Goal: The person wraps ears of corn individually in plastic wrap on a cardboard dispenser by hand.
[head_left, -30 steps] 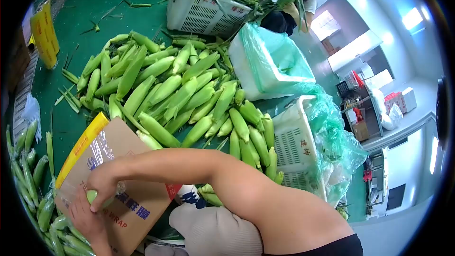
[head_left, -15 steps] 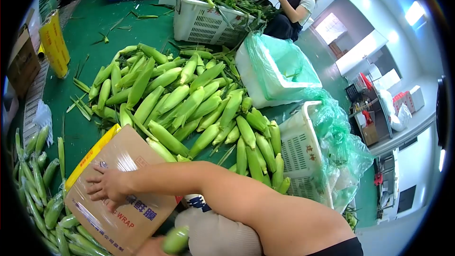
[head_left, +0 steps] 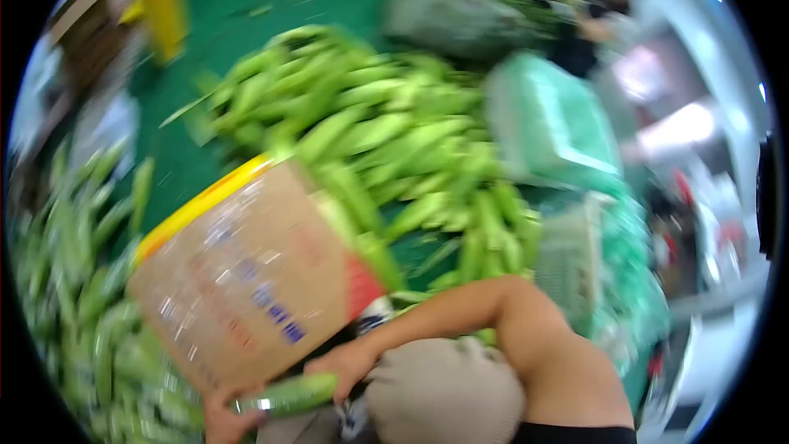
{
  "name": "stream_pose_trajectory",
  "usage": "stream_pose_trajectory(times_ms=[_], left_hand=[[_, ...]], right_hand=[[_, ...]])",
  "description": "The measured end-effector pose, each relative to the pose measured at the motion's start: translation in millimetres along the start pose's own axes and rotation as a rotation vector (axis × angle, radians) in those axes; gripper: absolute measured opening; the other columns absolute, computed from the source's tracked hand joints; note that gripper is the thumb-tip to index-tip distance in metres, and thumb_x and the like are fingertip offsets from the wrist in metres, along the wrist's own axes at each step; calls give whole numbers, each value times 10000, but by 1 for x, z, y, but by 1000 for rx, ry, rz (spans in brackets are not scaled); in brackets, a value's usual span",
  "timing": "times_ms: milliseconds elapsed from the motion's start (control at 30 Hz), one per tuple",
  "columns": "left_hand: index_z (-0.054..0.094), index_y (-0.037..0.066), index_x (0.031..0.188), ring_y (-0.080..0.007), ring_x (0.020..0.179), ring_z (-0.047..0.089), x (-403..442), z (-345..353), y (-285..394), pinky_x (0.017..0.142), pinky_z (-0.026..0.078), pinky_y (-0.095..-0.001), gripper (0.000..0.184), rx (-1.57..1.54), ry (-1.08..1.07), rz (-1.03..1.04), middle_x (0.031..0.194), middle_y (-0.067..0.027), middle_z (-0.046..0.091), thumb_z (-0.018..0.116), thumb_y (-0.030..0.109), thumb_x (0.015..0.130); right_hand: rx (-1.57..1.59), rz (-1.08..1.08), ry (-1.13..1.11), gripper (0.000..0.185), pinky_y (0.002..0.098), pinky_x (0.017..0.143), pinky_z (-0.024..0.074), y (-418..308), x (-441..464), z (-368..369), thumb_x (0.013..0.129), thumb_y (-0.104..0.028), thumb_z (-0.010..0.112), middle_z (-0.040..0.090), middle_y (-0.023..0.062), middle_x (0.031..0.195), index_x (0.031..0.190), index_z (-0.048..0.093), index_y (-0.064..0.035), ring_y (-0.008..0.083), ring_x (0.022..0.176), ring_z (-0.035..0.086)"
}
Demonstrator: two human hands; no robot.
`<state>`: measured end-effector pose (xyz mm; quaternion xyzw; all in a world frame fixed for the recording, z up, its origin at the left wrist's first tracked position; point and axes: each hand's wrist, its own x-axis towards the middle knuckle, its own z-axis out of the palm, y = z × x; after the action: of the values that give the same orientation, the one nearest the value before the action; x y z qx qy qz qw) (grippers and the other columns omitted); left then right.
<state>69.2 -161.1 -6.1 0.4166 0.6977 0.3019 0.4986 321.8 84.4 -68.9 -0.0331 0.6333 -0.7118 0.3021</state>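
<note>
A green ear of corn in its husk (head_left: 292,395) lies between my two hands at the bottom of the view, shiny as if under film. My left hand (head_left: 226,418) grips its left end, with thumb and fingers around it. My right hand (head_left: 343,368) is closed on the other end, partly smeared by motion. Just beyond them is a cardboard box (head_left: 246,271) with blue and red lettering, a glossy film-like surface and a yellow strip along its far edge. My knee in beige cloth (head_left: 444,395) is beside my right hand.
A heap of husked-on corn (head_left: 370,131) covers the green floor (head_left: 238,8) ahead. Film-wrapped ears (head_left: 82,304) pile up at left. A white crate (head_left: 571,255) and a green-lined foam box (head_left: 514,127) stand at right. A person (head_left: 604,20) sits at the back.
My right hand has left the top of the cardboard box and come down to the ear of corn. The corn now lies level between both hands. The whole view has shifted and blurred.
</note>
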Motion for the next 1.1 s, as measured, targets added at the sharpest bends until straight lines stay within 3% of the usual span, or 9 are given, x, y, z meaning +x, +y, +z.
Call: stream_pose_trajectory(times_ms=[133, 400, 567, 667, 733, 867, 967, 1033, 1100], left_hand=[[574, 49, 1347, -205, 1001, 668, 12, 17, 44, 914, 560, -389, 536, -261, 629, 135, 1128, -94, 677, 728, 140, 842], [558, 105, 1315, -208, 1031, 611, 47, 38, 70, 888, 537, -366, 369, -1042, 1086, 268, 1183, -70, 603, 588, 307, 1008], [644, 75, 1182, -202, 895, 673, -109, -209, 20, 727, 557, -335, 420, -840, 1779, 397, 1007, -78, 684, 516, 457, 1065], [454, -10, 1451, -297, 1201, 607, -274, -375, -13, 1002, 579, -407, 675, -656, 1966, 893, 1386, -172, 557, 574, 517, 1046], [489, -19, 1418, -275, 1163, 624, -322, -398, -9, 1014, 553, -384, 630, -729, 2367, 553, 1308, -167, 611, 579, 477, 1040], [673, 45, 874, -175, 810, 630, -181, -278, -12, 777, 508, -323, 276, 20, 1903, 201, 845, -65, 679, 529, 225, 1027], [683, 67, 1185, -214, 1113, 650, -50, -96, -13, 1017, 482, -396, 305, -7, 1170, -2, 1152, -54, 713, 763, 174, 912], [671, 88, 1286, -288, 1231, 617, 14, -38, 28, 1098, 437, -474, 442, 548, 829, 359, 1273, -88, 683, 773, 256, 890], [652, 134, 1367, -333, 1403, 488, 64, 11, 28, 1194, 309, -572, 557, 753, 745, 362, 1477, -115, 573, 770, 343, 865]], right_hand=[[16, -191, 326, 864, 434, 1051, 479, -92, 51, -2, 802, -320, 876, 565, 193, 1301, 1451, 403, -2, 320, 1236, 557], [471, -574, 821, 769, 454, 1151, 390, -123, 116, 8, 804, -233, 805, 468, 101, 1420, 1450, 426, -62, 283, 1365, 460], [67, -362, 779, 660, 406, 1129, 351, -97, 36, -39, 848, -334, 768, 473, 94, 1395, 1388, 499, -67, 250, 1332, 457], [111, -239, 884, 474, 347, 1051, 411, -69, -1, -60, 904, -180, 697, 532, 78, 1296, 1326, 525, -46, 197, 1175, 529], [112, -286, 1049, 304, 294, 975, 465, -27, -16, -77, 987, -61, 603, 582, 64, 1186, 1286, 552, -32, 164, 1075, 569], [-90, -268, 1468, 285, 323, 1009, 472, 33, -63, -130, 1048, -129, 597, 613, 90, 1243, 1307, 585, -10, 193, 1143, 583], [-336, -63, 1793, 375, 369, 1072, 466, 87, -137, -192, 1038, -147, 624, 625, 135, 1376, 1377, 598, 13, 231, 1266, 583], [-795, 132, 1858, 489, 429, 1057, 467, 112, -176, -208, 934, -259, 753, 649, 186, 1349, 1345, 650, -15, 337, 1236, 596], [-1266, 737, 1667, 648, 473, 1075, 445, 138, -192, -195, 867, -476, 804, 628, 209, 1367, 1295, 672, -7, 382, 1242, 578]])
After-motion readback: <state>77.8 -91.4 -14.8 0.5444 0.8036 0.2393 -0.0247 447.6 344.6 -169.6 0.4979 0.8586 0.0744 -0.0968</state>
